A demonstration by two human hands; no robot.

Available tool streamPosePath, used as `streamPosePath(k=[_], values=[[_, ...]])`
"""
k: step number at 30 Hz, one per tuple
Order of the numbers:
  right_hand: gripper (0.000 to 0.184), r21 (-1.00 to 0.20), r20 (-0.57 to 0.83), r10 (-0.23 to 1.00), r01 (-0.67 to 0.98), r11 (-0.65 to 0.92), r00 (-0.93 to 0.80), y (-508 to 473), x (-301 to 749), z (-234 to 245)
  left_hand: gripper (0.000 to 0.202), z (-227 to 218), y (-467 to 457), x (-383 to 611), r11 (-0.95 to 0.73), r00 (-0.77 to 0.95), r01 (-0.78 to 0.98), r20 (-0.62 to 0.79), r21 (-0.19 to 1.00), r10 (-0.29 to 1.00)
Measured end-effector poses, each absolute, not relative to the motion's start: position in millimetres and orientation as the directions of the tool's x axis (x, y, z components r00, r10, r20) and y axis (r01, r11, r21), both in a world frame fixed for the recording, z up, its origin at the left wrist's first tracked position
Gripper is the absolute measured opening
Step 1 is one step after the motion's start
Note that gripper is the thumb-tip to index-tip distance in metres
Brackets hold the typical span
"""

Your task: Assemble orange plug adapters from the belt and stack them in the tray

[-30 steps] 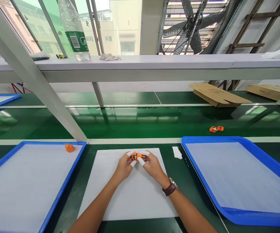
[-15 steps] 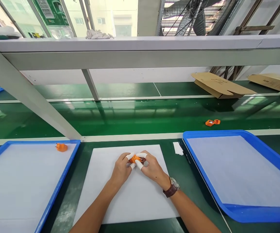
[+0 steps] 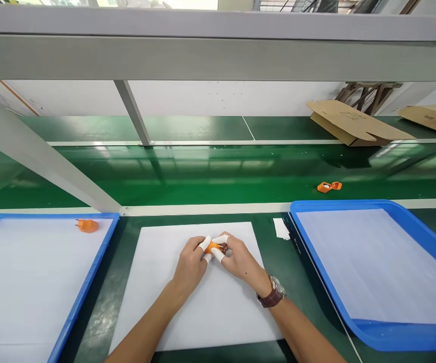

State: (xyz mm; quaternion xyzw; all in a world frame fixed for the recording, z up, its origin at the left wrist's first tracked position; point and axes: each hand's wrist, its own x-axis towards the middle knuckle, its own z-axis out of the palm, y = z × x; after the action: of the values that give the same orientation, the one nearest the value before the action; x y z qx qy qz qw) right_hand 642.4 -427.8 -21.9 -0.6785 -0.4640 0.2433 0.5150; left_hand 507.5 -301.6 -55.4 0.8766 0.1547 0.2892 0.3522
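Observation:
Both hands meet over a white sheet (image 3: 198,312) on the green bench. My left hand (image 3: 188,267) and my right hand (image 3: 240,263) pinch a small orange part (image 3: 214,247) between fingertips that wear white finger cots. A brown watch sits on my right wrist. Fingers hide most of the part. Another orange part (image 3: 87,225) lies at the far edge of the left blue tray (image 3: 85,292). A third orange piece (image 3: 328,187) lies on the green belt beyond the right blue tray (image 3: 354,205).
A grey frame beam (image 3: 218,55) crosses overhead, with a slanted strut (image 3: 44,166) on the left. Flattened cardboard boxes (image 3: 354,126) lie at the back right. A small white scrap (image 3: 280,228) rests beside the right tray.
The view has tilted downward, so the shelf, bottle and window have left the top of the picture. Both hands stay together on the orange part, a little closer around it.

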Motion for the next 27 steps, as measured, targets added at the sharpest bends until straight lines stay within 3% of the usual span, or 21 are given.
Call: streamPosePath(k=[6,10,14,19,22,27], values=[[0.015,-0.988,0.064,0.859,0.155,-0.018,0.508,-426,648,-30,0.044,-50,-300,505,-0.668,0.799,0.076,0.356,0.74,0.485],[0.042,-1.0,0.01,0.83,0.023,-0.003,0.557,-428,658,-34,0.043,-39,-297,504,-0.401,0.818,0.117,0.141,0.909,0.557],[0.043,-0.998,0.028,0.82,0.065,-0.011,0.572,-429,658,-33,0.044,-28,-291,502,-0.055,0.83,0.072,-0.029,0.996,0.558],[0.026,-0.984,0.081,0.825,0.176,-0.022,0.559,-429,652,-33,0.042,-18,-288,498,0.266,0.826,0.035,-0.178,0.963,0.534],[0.025,-0.976,0.103,0.825,0.215,-0.023,0.556,-429,651,-36,0.034,-9,-285,491,0.326,0.814,-0.047,-0.153,0.944,0.56],[0.026,-0.97,0.136,0.831,0.243,0.001,0.54,-432,649,-43,0.031,12,-260,457,0.287,0.742,-0.114,-0.11,0.951,0.661]])
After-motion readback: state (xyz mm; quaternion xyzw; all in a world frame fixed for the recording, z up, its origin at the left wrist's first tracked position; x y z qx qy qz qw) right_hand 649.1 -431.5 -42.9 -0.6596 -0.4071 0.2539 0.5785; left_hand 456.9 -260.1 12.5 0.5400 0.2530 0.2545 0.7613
